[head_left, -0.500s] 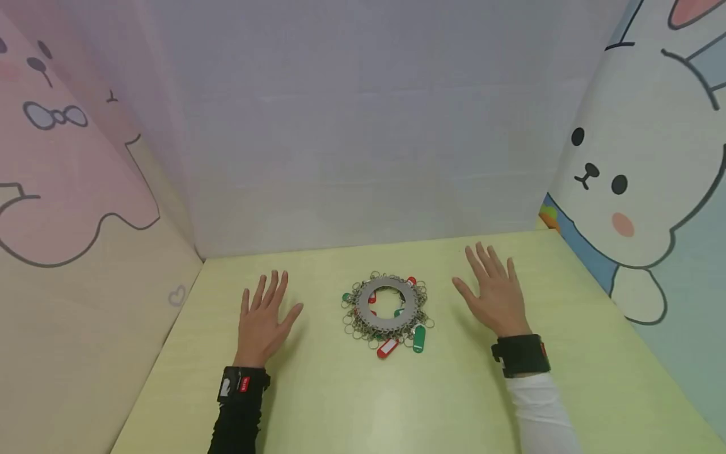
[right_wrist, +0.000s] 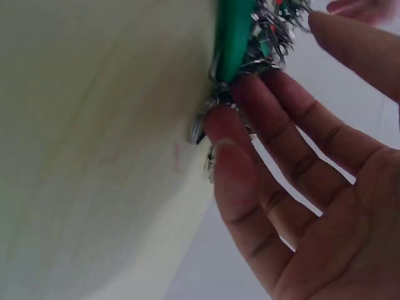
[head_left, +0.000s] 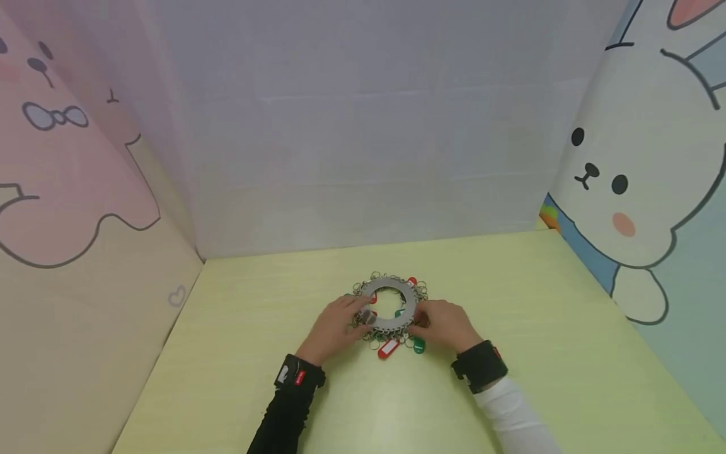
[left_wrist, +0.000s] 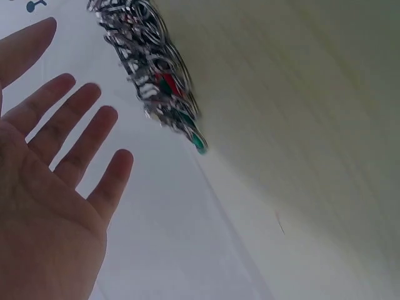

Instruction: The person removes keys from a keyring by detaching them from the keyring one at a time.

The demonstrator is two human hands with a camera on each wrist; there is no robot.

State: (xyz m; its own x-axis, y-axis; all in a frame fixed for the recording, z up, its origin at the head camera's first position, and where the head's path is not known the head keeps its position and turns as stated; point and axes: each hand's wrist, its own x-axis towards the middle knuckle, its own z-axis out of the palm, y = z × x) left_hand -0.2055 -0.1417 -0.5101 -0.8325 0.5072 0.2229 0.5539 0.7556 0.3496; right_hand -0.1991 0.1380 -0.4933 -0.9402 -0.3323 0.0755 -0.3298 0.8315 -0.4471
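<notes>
A flat grey ring (head_left: 387,323) lies on the yellow table, its edge thick with small metal split rings (right_wrist: 269,53). Red and green key tags hang among them; one red tag (head_left: 388,348) with a white label and a green tag (right_wrist: 232,40) poke out at the near side. My left hand (head_left: 340,325) reaches over the left side of the ring in the head view, fingers spread and loosely extended. On the other side, my right hand (head_left: 445,325) touches the split rings with lightly bent fingers (right_wrist: 275,128), the thumb held apart from them.
The pale yellow table (head_left: 227,391) meets a whitish cloth backdrop (head_left: 363,157) at its far edge. Printed cartoon panels stand on both sides, a pink figure (head_left: 68,170) at left and a white bear-like figure (head_left: 635,145) at right.
Both hands, lying flat and wide apart before, have moved inward to the two sides of the grey ring. The ring itself stays in place.
</notes>
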